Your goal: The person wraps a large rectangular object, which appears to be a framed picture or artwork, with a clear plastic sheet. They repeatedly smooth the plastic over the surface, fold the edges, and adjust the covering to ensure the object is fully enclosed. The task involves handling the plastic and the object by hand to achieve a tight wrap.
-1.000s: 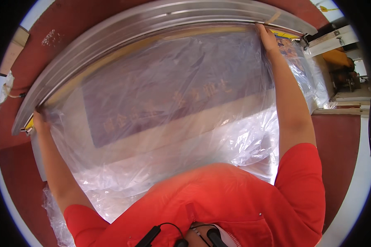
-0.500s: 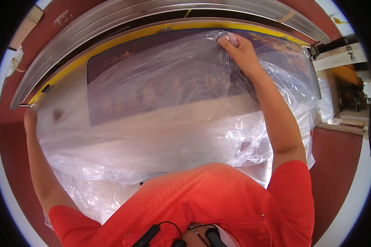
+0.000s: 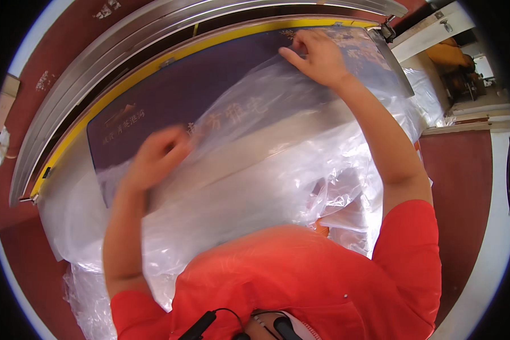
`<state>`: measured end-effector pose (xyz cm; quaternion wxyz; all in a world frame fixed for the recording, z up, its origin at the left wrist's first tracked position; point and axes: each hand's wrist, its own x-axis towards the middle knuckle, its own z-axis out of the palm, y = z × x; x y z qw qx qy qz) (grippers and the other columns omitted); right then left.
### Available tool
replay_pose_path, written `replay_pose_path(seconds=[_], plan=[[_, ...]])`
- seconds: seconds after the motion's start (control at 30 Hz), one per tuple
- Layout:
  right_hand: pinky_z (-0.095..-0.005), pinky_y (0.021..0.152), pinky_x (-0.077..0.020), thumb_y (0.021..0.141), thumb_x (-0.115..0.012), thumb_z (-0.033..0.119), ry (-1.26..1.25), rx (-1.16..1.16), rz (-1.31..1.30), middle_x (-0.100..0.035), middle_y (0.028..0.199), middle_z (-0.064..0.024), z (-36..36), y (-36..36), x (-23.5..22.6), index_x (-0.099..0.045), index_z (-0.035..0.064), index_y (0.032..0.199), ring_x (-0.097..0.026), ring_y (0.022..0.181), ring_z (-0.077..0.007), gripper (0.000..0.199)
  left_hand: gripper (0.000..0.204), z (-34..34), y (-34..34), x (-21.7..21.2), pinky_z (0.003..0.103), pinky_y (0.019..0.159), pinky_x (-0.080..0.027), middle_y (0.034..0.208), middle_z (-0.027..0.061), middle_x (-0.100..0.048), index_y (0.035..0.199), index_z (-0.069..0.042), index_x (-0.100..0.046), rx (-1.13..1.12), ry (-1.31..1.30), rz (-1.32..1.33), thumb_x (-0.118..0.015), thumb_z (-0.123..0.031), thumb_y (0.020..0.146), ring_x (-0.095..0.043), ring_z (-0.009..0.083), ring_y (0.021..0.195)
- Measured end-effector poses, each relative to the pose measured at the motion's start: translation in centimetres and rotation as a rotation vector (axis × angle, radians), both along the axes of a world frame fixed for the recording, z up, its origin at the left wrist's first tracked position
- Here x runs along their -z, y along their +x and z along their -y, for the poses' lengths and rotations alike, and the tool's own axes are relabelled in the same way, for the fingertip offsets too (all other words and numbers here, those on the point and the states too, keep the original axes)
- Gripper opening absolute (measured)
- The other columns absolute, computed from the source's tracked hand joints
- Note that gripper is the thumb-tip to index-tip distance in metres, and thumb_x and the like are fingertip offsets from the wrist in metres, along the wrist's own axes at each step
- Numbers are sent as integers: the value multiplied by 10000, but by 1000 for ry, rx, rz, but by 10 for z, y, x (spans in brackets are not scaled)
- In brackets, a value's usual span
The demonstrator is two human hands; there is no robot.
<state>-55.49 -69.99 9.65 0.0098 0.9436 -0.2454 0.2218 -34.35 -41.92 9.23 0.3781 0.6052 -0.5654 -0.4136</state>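
Note:
A large flat dark purple box (image 3: 170, 99) with pale printing lies in front of me under a sheet of clear plastic film (image 3: 266, 187). The film covers its right and near parts; the upper left of the box is bare. My left hand (image 3: 156, 158) is blurred and rests on the film near the box's middle left, fingers curled into the plastic. My right hand (image 3: 317, 56) presses flat on the film near the box's far right edge, fingers spread.
A curved grey metal frame (image 3: 96, 62) with a yellow strip (image 3: 153, 65) runs along the far side. Dark red floor (image 3: 17, 266) lies left and right. More crumpled plastic (image 3: 430, 96) and a white ledge sit at the right.
The plastic film has been pulled back from the box's upper left, baring the purple surface. My left hand moved from the far left edge toward the middle. My right hand stayed near the top.

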Motion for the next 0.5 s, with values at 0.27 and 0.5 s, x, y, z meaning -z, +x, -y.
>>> replay_pose_path(seconds=[0.27,0.5], plan=[[-469,984,-35,735,-370,565,169,-597,-339,-241,1307,-89,-191,21,3,-288,114,1247,-110,1239,-255,687,168,-322,232,6,229,455,-281,553,-33,-375,643,-44,-454,-839,535,648,-492,-139,776,-344,61,513],[-465,976,-91,780,-372,489,-61,-86,-302,-246,1302,-104,-132,53,-9,-298,50,1228,-155,1227,-264,631,222,-269,184,41,339,556,-387,655,120,-509,773,-45,-457,-1205,201,1097,-465,-263,811,-494,266,605]])
